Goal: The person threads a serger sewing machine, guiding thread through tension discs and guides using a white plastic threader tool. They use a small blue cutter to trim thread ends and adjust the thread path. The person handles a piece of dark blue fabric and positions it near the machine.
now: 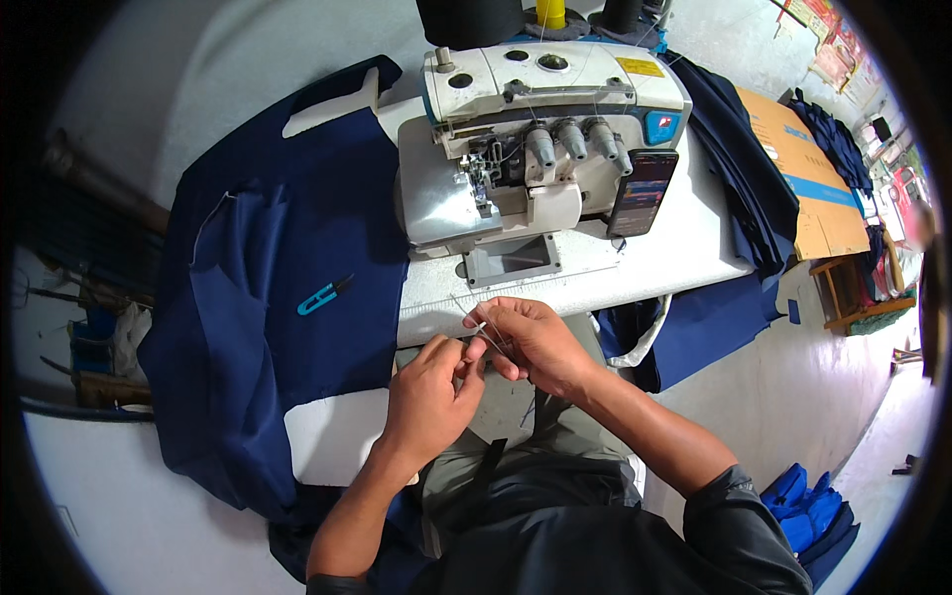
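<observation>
In front of the table's near edge, my two hands meet with the fingertips almost touching. My right hand [543,342] pinches thin pale thread [487,338] between thumb and fingers. The fingers of my left hand [435,394] are closed on the same strands, though its grip is partly hidden. A small white piece shows where the strands cross; what it is I cannot tell. Just beyond stands a white overlock sewing machine [550,82] with a metal cloth plate [446,197]. Blue-handled thread snips [325,295] lie on navy fabric [335,201] to the left.
A phone [643,193] leans against the machine's right side. Black thread cones [472,18] stand behind it. Folded navy cloth [744,163] drapes over the table's right end, beside a cardboard box [803,178]. Bright blue cloth [799,506] lies on the floor at lower right.
</observation>
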The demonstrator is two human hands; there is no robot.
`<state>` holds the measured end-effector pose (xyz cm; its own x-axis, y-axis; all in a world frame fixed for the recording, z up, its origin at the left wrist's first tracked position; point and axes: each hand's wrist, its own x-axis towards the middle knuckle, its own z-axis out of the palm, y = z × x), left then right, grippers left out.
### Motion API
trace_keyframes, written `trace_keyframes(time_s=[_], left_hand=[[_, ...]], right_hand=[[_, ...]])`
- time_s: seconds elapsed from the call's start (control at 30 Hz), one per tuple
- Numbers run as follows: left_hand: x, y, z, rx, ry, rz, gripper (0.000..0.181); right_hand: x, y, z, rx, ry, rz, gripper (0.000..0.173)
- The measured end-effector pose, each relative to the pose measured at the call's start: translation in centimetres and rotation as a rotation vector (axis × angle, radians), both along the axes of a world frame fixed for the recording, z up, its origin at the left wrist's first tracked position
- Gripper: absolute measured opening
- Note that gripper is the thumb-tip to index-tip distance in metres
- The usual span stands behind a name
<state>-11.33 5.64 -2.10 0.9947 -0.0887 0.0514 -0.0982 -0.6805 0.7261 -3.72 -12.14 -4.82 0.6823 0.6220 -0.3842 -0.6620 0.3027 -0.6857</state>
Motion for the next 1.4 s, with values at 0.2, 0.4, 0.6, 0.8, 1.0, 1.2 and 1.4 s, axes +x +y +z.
trace_keyframes(time_s=[0.2,0.4,0.6,0.8,1.0,1.2,1.4], left_hand=[[-0.2,0.1,-0.6,-0.157,-0.240,0.132,0.028],[-0.2,-3.3,-1.4,-0.775,-0.140,0.273,0.026],[1.1,-2.8,-1.5,-0.870,-0.360,0.372,0.012],[-1.4,-0.3,1.4,-1.105,-0.167,0.438,0.019],[-3.3,-1.1,-0.4,-1.030,0.260,0.383,0.040],[-3.3,-2.2,-0.2,-0.980,0.288,0.286,0.032],[-3.5,-2.6,-1.5,-0.691,0.137,0.233,0.037]], right_hand=[[-0.6,0.6,0.2,-0.043,-0.059,-0.081,0.025],[-1.8,1.8,1.3,-0.082,-0.113,-0.171,0.023],[-2.1,1.5,0.3,-0.130,-0.248,-0.247,0.022],[-2.9,-1.0,0.5,0.030,-0.234,-0.262,0.027],[-3.6,-1.3,0.8,0.272,-0.150,-0.271,0.026],[-3.6,-1.3,0.8,0.339,-0.101,-0.269,0.028],[-3.7,-1.3,1.1,0.348,-0.080,-0.246,0.029]])
